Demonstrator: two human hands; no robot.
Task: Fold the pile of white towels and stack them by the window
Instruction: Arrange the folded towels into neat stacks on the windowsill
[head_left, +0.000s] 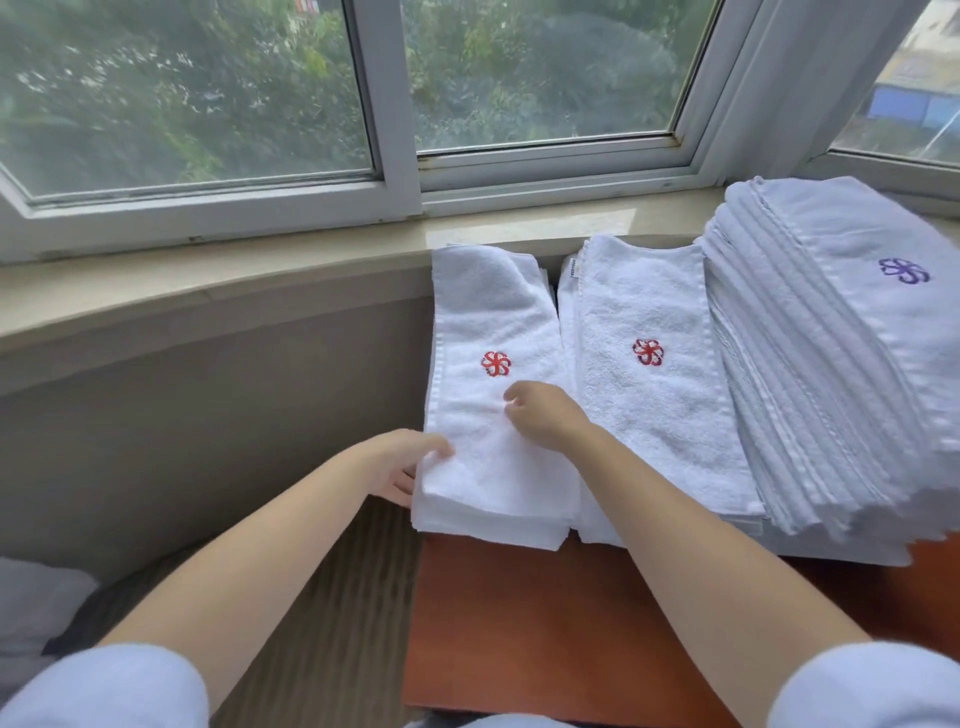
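Observation:
Three stacks of folded white towels stand on a red-brown table (519, 623) under the window. The left stack (488, 514) has a top towel (483, 322) with a red flower mark. My left hand (400, 462) pinches that towel's near left corner, thumb on top and fingers underneath. My right hand (540, 415) sits on the same towel just below the mark, its fingers curled into the cloth. The middle stack (654, 395), also marked in red, lies to the right of my right forearm. A tall stack (821, 374) with a purple mark fills the right side.
The stone window sill (260, 270) and the window frame (395, 171) run behind the stacks. Striped carpet (332, 597) shows left of the table. A pale bundle of cloth (36, 608) lies at the far left edge.

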